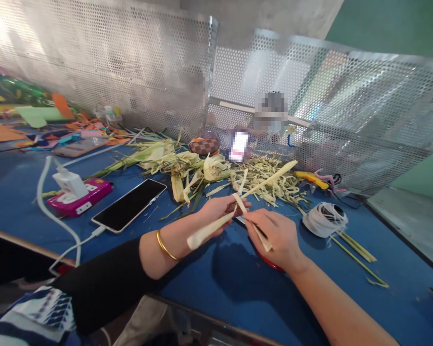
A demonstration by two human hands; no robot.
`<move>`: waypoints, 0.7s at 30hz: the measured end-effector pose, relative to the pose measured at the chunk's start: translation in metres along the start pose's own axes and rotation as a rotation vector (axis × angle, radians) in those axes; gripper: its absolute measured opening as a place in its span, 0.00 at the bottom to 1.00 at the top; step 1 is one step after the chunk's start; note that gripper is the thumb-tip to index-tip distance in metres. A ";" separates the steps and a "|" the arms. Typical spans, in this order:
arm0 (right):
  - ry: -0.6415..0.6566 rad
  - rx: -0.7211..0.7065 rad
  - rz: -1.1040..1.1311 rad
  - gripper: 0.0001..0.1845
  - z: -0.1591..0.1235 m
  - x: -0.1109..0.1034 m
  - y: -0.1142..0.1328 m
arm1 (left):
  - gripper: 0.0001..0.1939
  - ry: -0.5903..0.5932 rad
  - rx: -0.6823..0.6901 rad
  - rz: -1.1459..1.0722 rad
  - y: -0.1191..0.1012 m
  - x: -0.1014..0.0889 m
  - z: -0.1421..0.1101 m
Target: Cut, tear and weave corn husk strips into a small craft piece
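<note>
Pale corn husk strips [211, 231] cross each other between my two hands over the middle of the table. My left hand [213, 210], with a gold bangle at the wrist, is closed on the strips from the left. From the right, my right hand [276, 234] pinches a folded strip near the crossing. One long strip points up and to the right, past the fingers. Under my right hand lies a red-edged object [272, 263], mostly hidden. Beyond the hands are whole corn husks [159, 156] and a heap of shredded husk [269, 179].
A ball of white string [324, 219] and thin stalks [357, 246] lie right. Left are a black-screened phone [130, 204] on a cable, a pink power strip [81, 198] and paper scraps [82, 129]. A perforated metal screen [147, 62] and checked pouch [204, 146] stand behind.
</note>
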State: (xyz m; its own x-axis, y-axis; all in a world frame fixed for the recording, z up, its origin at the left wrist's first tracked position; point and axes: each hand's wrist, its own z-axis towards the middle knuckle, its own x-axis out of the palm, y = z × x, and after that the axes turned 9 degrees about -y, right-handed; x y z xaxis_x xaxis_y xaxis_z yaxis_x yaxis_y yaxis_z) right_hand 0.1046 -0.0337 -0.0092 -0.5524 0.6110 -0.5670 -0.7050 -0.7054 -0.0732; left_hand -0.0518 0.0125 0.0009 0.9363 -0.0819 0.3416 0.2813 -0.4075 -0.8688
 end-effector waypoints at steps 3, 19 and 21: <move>0.048 -0.206 -0.138 0.09 -0.002 0.003 -0.001 | 0.10 0.002 -0.156 -0.091 0.000 0.000 0.005; 0.057 -0.152 0.071 0.10 0.006 -0.007 -0.006 | 0.09 -0.076 -0.104 -0.197 -0.004 0.005 -0.001; 0.131 -0.230 -0.040 0.13 0.006 -0.004 -0.006 | 0.10 -0.067 -0.097 -0.193 -0.002 0.006 -0.002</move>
State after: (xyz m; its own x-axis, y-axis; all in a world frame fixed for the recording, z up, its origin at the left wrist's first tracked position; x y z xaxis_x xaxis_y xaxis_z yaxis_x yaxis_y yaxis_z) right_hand 0.1080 -0.0293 -0.0014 -0.4530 0.5988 -0.6605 -0.5975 -0.7537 -0.2736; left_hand -0.0474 0.0112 0.0057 0.8797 0.0654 0.4710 0.4383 -0.4956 -0.7498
